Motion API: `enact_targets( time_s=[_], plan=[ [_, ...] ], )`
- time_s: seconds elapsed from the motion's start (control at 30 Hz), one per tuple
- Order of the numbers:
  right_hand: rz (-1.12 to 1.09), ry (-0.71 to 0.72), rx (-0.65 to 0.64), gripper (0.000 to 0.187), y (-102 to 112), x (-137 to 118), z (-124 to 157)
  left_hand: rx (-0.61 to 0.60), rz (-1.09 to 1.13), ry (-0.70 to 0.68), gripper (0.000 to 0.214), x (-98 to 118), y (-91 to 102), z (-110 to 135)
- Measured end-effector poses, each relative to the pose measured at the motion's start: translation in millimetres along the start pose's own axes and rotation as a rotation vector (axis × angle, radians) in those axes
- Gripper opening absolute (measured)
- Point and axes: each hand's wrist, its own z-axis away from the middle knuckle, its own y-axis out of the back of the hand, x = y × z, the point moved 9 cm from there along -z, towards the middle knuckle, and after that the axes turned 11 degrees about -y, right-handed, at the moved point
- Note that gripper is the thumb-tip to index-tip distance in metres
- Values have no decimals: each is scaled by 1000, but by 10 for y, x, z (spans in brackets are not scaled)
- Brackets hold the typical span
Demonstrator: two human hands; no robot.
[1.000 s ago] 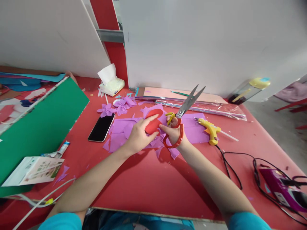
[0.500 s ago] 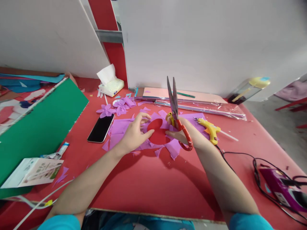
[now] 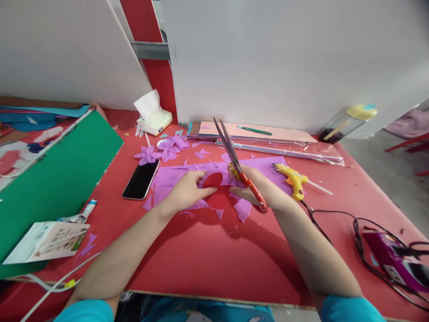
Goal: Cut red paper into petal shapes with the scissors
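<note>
A piece of red paper (image 3: 213,180) with a rounded upper edge lies between my two hands, over purple paper. My left hand (image 3: 187,191) grips its left side, thumb on the edge and the other fingers curled behind. In my right hand (image 3: 254,181) is a pair of scissors (image 3: 231,150), red-handled and with a yellow part by the fingers, the blades pointing up and slightly apart. The right thumb reaches to the right side of the red paper. Around and under the hands are purple paper scraps (image 3: 243,209).
A phone (image 3: 140,180) and purple paper flowers (image 3: 169,150) lie to the left, with a tissue pack (image 3: 156,120) behind. A yellow glue gun (image 3: 295,181) with its cord is on the right. A green board (image 3: 67,188) leans at far left; wrapped sticks (image 3: 284,152) lie at the back.
The scissors' blades have tipped to the left and slightly down. The red paper has changed shape between the hands, its rounded top now narrower and lower.
</note>
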Motion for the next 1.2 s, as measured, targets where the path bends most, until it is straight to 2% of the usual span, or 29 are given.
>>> enact_targets(
  time_s=[0.1,0.23,0.3,0.47,0.63,0.77,1.0,1.1,1.2],
  plan=[
    [-9,0,6,20,13,-5,2,3,-63,-27,18,55,21,5],
    [-15,-21,5,20,25,18,4,-38,-120,-99,52,181,26,28],
    [-20,-27,6,19,33,23,5,-60,-123,-135,58,227,26,39],
    [-11,-53,-7,20,22,35,-4,-151,-122,-232,31,291,-33,31],
    [-19,-57,-25,20,-5,41,-15,-219,-155,-194,28,240,-79,24],
    [-44,-66,-31,22,27,24,-3,-178,-114,-172,27,235,-3,18],
    [17,-142,51,13,235,-1,75,-78,-130,-125,26,201,227,4],
    [69,-178,70,13,228,168,83,-35,-176,-131,26,211,331,-3],
    [69,-211,58,14,134,425,102,-1,-222,-132,26,197,432,-11]
  ],
)
